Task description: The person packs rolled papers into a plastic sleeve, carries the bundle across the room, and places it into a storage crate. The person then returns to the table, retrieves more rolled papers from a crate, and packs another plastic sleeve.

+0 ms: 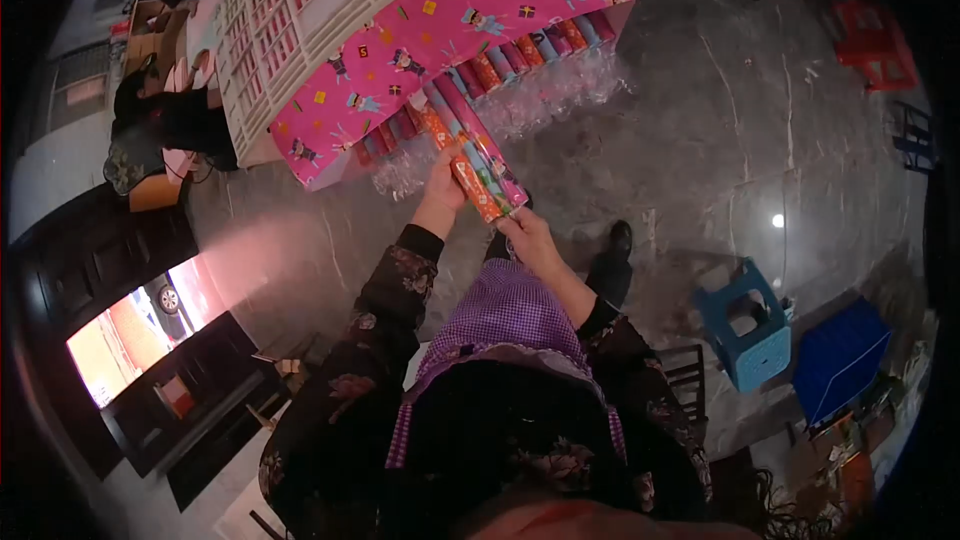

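A bundle of patterned wrapping paper rolls in orange, blue and pink slants in front of my body. My left hand grips its left side, while my right hand is closed around the near end. The bundle's far end reaches the front edge of a pink printed sheet. Under that edge lies a row of similar rolls, with crinkled clear plastic film hanging from their ends. My fingers are partly hidden behind the bundle.
White lattice plastic crates stand at the far side. Other people in dark clothing are at the upper left. To the right are a teal stool, a blue bin and a red stool on the grey floor.
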Tool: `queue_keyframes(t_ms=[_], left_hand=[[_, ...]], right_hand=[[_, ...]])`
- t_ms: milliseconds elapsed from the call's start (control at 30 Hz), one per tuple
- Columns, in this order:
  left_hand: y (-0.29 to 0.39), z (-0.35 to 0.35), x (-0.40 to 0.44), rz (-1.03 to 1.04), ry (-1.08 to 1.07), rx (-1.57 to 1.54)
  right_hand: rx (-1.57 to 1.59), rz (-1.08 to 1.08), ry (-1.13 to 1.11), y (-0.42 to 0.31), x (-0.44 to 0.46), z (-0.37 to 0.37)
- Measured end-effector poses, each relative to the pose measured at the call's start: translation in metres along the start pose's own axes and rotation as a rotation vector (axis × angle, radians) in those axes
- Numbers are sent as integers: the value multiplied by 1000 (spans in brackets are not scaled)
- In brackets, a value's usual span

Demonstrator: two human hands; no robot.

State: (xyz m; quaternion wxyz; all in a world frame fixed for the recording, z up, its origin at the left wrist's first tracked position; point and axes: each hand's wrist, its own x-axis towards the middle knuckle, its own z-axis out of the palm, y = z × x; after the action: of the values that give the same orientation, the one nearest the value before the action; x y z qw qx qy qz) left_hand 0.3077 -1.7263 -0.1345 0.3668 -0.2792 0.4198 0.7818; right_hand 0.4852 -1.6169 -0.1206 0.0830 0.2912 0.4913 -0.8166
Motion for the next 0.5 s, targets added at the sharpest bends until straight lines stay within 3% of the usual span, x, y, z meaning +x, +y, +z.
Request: queue_keyframes(t_ms=[67, 267, 333, 400, 467, 500], left_hand=[[17, -1, 22, 45, -19, 59], [60, -3, 87, 52, -95, 206], [70, -2, 101, 75, -136, 230], [80, -9, 122, 74, -162, 246], [88, -20, 142, 133, -128, 377], [90, -24, 153, 389, -170, 602]], right_hand=[[7, -158, 58, 9, 28, 15], [24, -46, 63, 11, 101, 28], [-25, -261, 84, 21, 124, 33], [35, -241, 85, 31, 142, 37], [-3, -280, 107, 34, 157, 38], [55, -299, 112, 38, 166, 40]])
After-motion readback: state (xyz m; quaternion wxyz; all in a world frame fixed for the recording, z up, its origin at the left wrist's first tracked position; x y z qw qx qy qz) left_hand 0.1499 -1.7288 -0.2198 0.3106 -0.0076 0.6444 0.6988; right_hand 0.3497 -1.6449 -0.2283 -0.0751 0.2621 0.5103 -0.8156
